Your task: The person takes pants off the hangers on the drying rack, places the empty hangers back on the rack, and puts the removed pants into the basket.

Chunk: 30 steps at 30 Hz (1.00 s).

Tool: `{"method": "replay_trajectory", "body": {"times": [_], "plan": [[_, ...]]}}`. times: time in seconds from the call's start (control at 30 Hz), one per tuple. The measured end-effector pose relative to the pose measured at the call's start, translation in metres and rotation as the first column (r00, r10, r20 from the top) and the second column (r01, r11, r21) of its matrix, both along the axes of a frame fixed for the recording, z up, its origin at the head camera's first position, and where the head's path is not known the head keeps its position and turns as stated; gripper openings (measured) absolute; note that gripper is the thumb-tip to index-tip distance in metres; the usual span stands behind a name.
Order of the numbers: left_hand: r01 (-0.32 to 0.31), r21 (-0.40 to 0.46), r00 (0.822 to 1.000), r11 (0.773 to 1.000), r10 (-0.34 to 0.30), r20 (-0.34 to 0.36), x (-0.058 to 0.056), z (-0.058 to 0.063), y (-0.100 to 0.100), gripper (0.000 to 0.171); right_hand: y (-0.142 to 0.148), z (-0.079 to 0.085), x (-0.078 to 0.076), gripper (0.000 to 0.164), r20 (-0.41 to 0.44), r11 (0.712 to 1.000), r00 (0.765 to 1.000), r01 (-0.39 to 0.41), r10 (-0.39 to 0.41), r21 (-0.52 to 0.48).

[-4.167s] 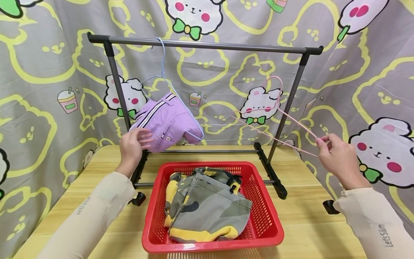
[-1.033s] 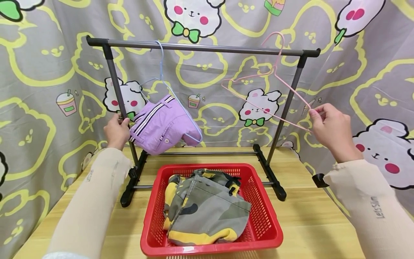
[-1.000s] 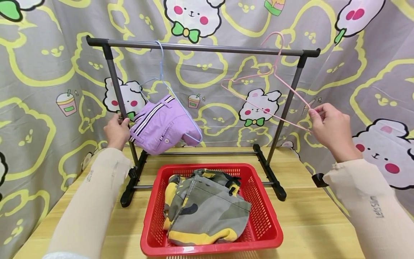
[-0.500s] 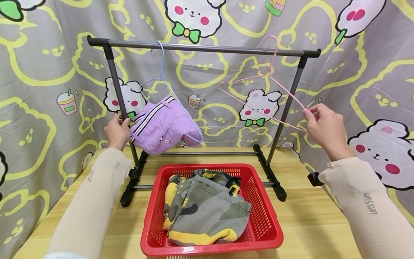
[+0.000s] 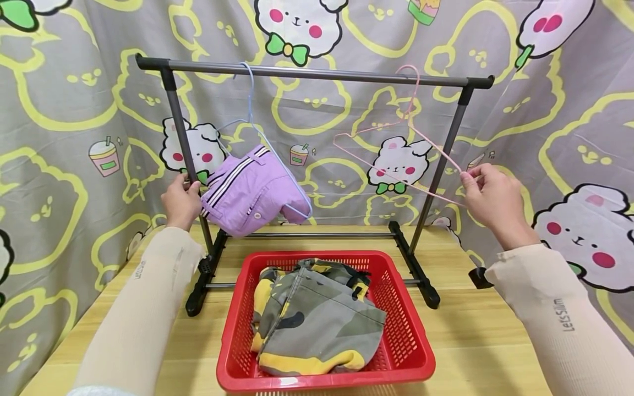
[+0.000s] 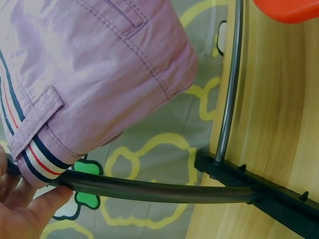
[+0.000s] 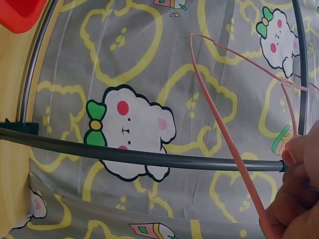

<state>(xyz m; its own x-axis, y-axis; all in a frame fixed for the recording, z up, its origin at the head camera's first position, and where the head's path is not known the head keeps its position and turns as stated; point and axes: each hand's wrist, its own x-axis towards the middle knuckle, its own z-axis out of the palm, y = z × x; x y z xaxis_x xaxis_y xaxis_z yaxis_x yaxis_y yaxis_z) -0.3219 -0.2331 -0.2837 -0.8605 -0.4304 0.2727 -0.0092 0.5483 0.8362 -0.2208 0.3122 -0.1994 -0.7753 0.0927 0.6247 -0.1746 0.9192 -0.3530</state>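
Near the bar (image 5: pixel 317 72), the pink hanger (image 7: pixel 224 130) is pinched by the fingers of the right hand (image 5: pixel 495 202); the post (image 6: pixel 159 189) is gripped by the left hand (image 5: pixel 181 202). The purple garment's (image 5: pixel 250 190) red stripe (image 6: pixel 44 162) is shown only from the left wrist. "LetsSlim" is printed on the sleeves (image 5: pixel 550 297).

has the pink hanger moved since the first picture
Yes, up: against the rack's rail in the head view, the pink hanger had its top well below it then; now its top shows just above it.
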Motion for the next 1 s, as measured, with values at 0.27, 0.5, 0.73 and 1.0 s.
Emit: {"method": "replay_trajectory", "body": {"times": [0.27,0.5,0.73,1.0], "plan": [[0.004,-0.023,1.000,1.000,-0.004,-0.007,0.0005,-0.0019,0.0009,0.045,-0.0003,-0.0045,0.0036,0.032,0.025,1.000,1.000,0.015,-0.016,0.024],[0.009,-0.025,1.000,1.000,-0.010,-0.011,-0.0002,-0.0022,0.0004,0.045,-0.0011,-0.0035,0.0057,0.031,0.036,1.000,0.999,0.014,-0.014,0.016],[0.008,-0.023,1.000,1.000,-0.008,-0.018,-0.0002,-0.0010,-0.0006,0.044,-0.0039,-0.0005,0.0084,0.031,0.056,1.000,0.998,-0.003,0.003,-0.006],[0.016,-0.022,1.000,1.000,-0.016,-0.017,-0.0005,-0.0021,-0.0032,0.045,-0.0053,-0.0027,0.0093,0.032,0.081,1.000,0.997,-0.008,0.010,-0.025]]}}
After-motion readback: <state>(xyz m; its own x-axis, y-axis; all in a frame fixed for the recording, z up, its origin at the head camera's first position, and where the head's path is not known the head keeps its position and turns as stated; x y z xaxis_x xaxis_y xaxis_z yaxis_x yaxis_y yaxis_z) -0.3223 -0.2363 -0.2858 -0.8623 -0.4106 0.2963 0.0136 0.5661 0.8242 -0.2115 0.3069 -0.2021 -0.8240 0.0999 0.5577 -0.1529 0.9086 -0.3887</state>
